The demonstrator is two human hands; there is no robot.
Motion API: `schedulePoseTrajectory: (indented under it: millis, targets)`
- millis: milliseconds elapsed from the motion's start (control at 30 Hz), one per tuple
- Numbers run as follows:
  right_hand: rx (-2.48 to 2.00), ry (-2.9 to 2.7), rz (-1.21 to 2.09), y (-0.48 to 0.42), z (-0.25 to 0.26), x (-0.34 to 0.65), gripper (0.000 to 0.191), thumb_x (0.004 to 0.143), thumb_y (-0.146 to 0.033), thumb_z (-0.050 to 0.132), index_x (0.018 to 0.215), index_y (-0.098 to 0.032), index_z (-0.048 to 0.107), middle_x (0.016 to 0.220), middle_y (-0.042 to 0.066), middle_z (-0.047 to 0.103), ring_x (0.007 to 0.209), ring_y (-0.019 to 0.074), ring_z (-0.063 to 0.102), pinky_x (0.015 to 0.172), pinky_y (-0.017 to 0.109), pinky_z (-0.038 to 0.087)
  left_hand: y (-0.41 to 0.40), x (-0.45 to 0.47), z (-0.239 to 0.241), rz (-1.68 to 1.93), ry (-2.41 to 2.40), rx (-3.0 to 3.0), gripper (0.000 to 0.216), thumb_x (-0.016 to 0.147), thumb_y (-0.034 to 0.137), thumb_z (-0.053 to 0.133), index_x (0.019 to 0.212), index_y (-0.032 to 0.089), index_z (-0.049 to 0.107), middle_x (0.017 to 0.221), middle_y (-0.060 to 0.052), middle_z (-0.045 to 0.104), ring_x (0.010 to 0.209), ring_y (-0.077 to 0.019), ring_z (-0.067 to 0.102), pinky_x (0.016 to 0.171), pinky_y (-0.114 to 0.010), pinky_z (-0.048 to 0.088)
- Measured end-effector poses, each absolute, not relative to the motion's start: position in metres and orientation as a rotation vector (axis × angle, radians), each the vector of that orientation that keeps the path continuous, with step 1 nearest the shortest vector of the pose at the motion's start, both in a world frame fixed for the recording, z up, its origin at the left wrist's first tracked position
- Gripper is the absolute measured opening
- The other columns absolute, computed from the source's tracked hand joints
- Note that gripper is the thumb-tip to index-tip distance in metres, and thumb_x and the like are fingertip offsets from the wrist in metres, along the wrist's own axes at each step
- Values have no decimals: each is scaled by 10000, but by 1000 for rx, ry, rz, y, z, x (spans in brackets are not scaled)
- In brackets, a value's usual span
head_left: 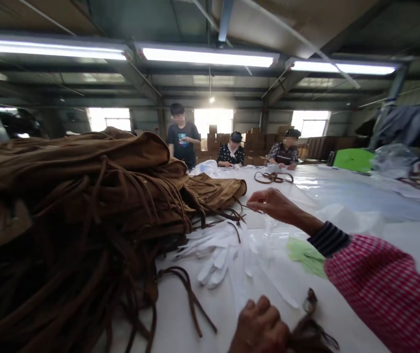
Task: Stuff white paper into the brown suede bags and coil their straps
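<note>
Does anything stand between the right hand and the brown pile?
Nothing solid that I can see: only thin straps trail between the right hand and the brown pile. The white pieces lie nearer the camera.

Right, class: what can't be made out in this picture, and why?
All in the head view:
Left hand: its back hides its palm and any grip; the bottom edge cuts off its wrist.
Right hand: too small to tell whether it pinches anything.
Brown pile: shadow hides lower layers; the left edge crops it.
Polka-dotted co-worker's hands: too small for detail.
</note>
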State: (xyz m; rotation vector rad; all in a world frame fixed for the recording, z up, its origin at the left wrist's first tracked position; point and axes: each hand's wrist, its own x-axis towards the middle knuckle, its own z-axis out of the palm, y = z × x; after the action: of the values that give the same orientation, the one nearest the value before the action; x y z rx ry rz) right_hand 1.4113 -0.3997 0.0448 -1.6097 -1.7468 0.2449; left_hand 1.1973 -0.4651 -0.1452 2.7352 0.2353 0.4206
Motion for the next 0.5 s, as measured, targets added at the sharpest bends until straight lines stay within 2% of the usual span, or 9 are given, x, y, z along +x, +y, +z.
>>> schedulePoseTrajectory:
  millis: [67, 167, 267, 367, 433, 500]
  targets:
    - [-1595, -1852, 308, -447, 43, 1397, 248, 915, -353, 640, 840, -159, 774, 716, 19, 717, 682, 155, 638, 650, 254, 459, -467, 1191, -133, 416, 311, 2757, 217, 813, 324, 799, 814, 171, 645, 894, -86, 677, 950, -270, 573, 799, -398, 470]
    - [-1623, -1897, 478, -519, 14, 1376, 230, 938, -396, 652, 946, -194, 761, 851, 21, 730, 755, 161, 642, 677, 253, 477, -468, 1176, -113, 480, 423, 2725, 134, 876, 264, 742, 879, 177, 641, 982, -46, 674, 973, -232, 560, 842, -378, 442]
    - [-1630, -2008, 492, -572, -35, 1354, 246, 924, -342, 696, 1148, -241, 697, 1073, 41, 703, 974, 209, 628, 843, 307, 501, -471, 1165, -104, 519, 478, 2725, 119, 948, 267, 667, 881, 173, 642, 959, -43, 664, 971, -229, 555, 829, -374, 430]
    - [-1638, -2046, 345, -596, -78, 1337, 169, 952, -208, 637, 1112, -241, 680, 1077, 46, 671, 1051, 230, 574, 935, 359, 474, -477, 1159, -104, 509, 462, 2766, 140, 970, 304, 647, 913, 176, 653, 949, -44, 658, 972, -233, 549, 822, -376, 426]
    - [-1658, -2000, 266, -600, -92, 1331, 158, 974, -148, 573, 1052, -226, 687, 1042, 49, 658, 1026, 223, 565, 927, 362, 465, -482, 1155, -104, 501, 465, 2776, 131, 976, 311, 638, 950, 184, 659, 971, -45, 657, 987, -238, 542, 834, -382, 424]
    - [-1658, -1977, 272, -597, -92, 1331, 143, 961, -136, 585, 1008, -212, 697, 1009, 47, 654, 1002, 217, 572, 892, 346, 461, -487, 1150, -103, 495, 480, 2748, 100, 974, 293, 639, 984, 196, 661, 997, -42, 651, 1002, -238, 535, 856, -383, 426]
